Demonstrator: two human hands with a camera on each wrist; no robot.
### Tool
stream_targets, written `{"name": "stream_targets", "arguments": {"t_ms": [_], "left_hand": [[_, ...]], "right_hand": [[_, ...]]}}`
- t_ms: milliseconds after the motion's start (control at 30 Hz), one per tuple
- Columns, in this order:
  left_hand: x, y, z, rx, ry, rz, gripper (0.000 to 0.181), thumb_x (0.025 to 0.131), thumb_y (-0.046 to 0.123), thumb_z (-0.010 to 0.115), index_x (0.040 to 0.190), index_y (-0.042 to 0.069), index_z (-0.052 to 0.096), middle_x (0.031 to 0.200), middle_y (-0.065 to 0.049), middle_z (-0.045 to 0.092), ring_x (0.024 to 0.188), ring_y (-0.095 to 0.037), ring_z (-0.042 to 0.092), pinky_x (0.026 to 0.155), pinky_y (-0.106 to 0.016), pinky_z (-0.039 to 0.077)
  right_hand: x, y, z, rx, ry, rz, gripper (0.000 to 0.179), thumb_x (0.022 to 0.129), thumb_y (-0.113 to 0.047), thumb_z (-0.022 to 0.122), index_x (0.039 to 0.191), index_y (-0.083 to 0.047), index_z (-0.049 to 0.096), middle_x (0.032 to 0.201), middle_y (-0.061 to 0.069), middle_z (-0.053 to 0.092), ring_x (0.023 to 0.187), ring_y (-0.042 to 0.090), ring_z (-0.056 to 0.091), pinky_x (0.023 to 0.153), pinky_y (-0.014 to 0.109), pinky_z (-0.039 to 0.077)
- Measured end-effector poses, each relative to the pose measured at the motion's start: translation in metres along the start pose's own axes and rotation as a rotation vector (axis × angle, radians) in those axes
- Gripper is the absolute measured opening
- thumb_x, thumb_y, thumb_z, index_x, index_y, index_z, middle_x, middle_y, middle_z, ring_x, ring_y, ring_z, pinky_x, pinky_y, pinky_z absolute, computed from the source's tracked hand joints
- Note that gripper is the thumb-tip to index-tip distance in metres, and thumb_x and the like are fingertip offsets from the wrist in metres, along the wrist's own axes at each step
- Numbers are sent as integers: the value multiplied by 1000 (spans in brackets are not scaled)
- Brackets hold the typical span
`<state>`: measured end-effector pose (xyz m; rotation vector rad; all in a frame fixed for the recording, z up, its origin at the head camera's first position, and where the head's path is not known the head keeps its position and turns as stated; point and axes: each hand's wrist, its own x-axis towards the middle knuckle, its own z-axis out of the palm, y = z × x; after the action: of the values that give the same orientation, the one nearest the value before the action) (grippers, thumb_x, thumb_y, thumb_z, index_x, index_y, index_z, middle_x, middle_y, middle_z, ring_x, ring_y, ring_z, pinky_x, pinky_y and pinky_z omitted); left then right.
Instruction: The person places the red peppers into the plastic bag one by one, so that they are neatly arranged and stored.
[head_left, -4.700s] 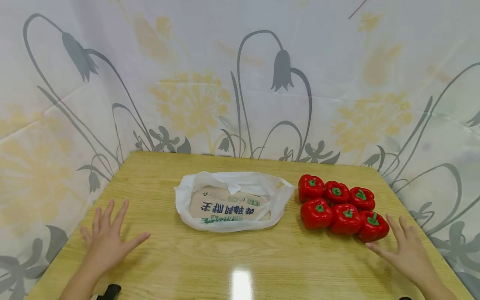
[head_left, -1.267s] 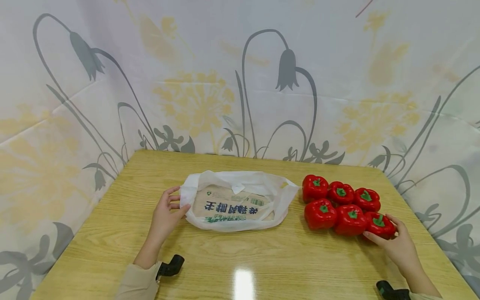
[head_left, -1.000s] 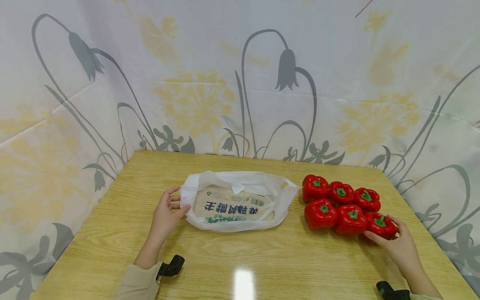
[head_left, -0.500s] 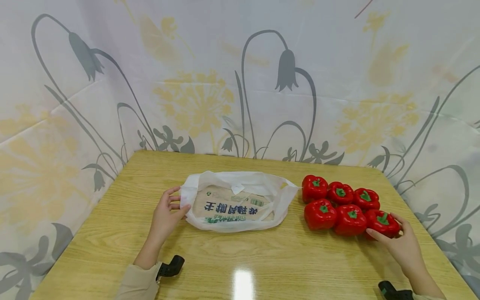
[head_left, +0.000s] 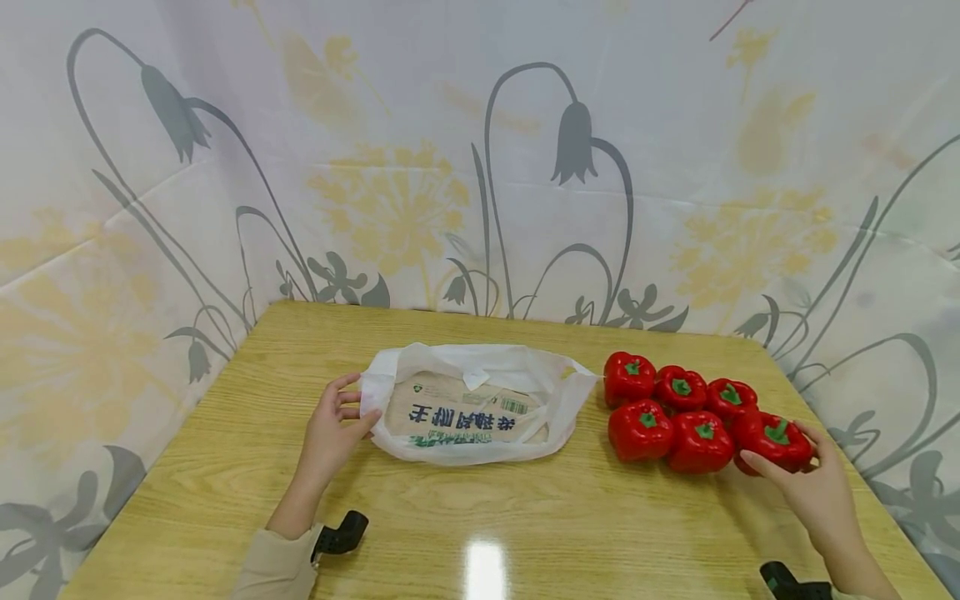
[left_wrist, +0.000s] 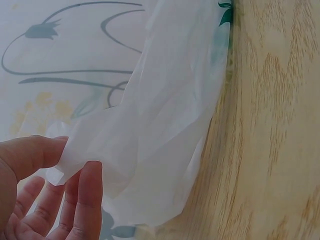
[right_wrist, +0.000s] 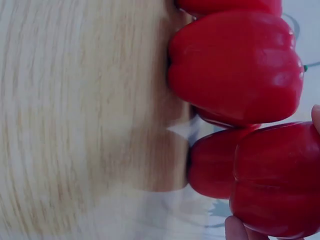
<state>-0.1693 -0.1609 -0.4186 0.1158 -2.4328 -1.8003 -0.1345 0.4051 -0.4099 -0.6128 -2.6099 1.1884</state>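
Note:
My left hand pinches the left edge of a white plastic bag; in the left wrist view the bag film passes between thumb and fingers. The bag lies open-mouthed, and a brown printed panel shows inside it. At the right my right hand grips a red bell pepper with a green stem, thumb on its near left side. The right wrist view shows this held pepper raised off the table, overlapping another pepper behind it.
Several other red bell peppers stand close together in two rows, left of and behind the held one. The wooden table meets a flower-printed cloth backdrop at its back and sides. Black wrist mounts sit on both forearms.
My left hand came in from the left and took hold of the bag's edge. My right hand closed round the front right pepper, which has since lifted and shifted slightly right.

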Motion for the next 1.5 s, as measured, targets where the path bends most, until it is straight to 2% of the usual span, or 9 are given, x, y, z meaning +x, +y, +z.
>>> {"name": "stream_targets", "arguments": {"t_ms": [300,333,533,567,633,700,967,1300,1500], "left_hand": [[0,0,-1,-7,1,0,62,85,2,66,139,10,36,117,-17,51,94,-29,56,68,-37,56],[0,0,-1,-8,1,1,62,85,2,66,139,10,36,117,-17,51,94,-29,56,68,-37,56],[0,0,-1,-9,1,0,63,85,2,66,139,9,35,117,-16,51,94,-29,56,68,-37,56],[0,0,-1,-8,1,-1,63,85,2,66,139,10,35,117,-16,51,94,-29,56,68,-37,56],[0,0,-1,-8,1,-2,63,85,2,67,139,10,36,117,-16,51,94,-29,56,68,-37,56],[0,0,-1,-7,1,-3,63,85,2,67,139,10,36,117,-16,51,94,-29,56,68,-37,56],[1,-1,-1,-6,2,-3,64,85,3,67,139,10,35,117,-16,51,95,-30,56,68,-37,56],[1,-1,0,-7,0,-4,63,85,2,66,139,10,35,118,-16,51,95,-29,55,69,-39,56],[0,0,0,-9,3,-1,63,85,2,66,139,9,35,117,-17,51,95,-29,55,69,-39,56]], "right_hand": [[-11,-21,-3,46,25,-33,91,82,-31,72,147,-2,15,138,26,25,100,34,34,54,7,38],[-10,-20,-3,43,37,-38,90,82,-31,72,148,-5,16,136,22,28,99,29,35,54,7,39],[-2,-11,-4,52,51,-43,92,80,-37,72,150,-18,16,139,15,30,104,24,40,56,13,44],[-4,-16,-4,58,46,-37,92,80,-37,72,150,-15,15,141,19,27,106,29,38,56,12,43],[-9,-24,-4,43,60,-38,92,81,-36,72,149,-12,16,139,19,27,101,27,38,54,7,41],[-18,-39,-5,61,49,-24,91,82,-33,71,149,-6,15,141,25,24,104,36,34,53,6,39],[-25,-55,-5,71,48,-17,91,83,-34,70,149,-7,14,140,25,24,108,38,32,53,7,40],[-33,-66,1,103,42,-99,86,83,-27,72,148,-7,18,138,23,25,99,23,35,56,7,43],[-37,-73,5,117,29,-124,84,83,-27,72,148,-12,21,139,22,25,100,22,36,58,7,44]]}}
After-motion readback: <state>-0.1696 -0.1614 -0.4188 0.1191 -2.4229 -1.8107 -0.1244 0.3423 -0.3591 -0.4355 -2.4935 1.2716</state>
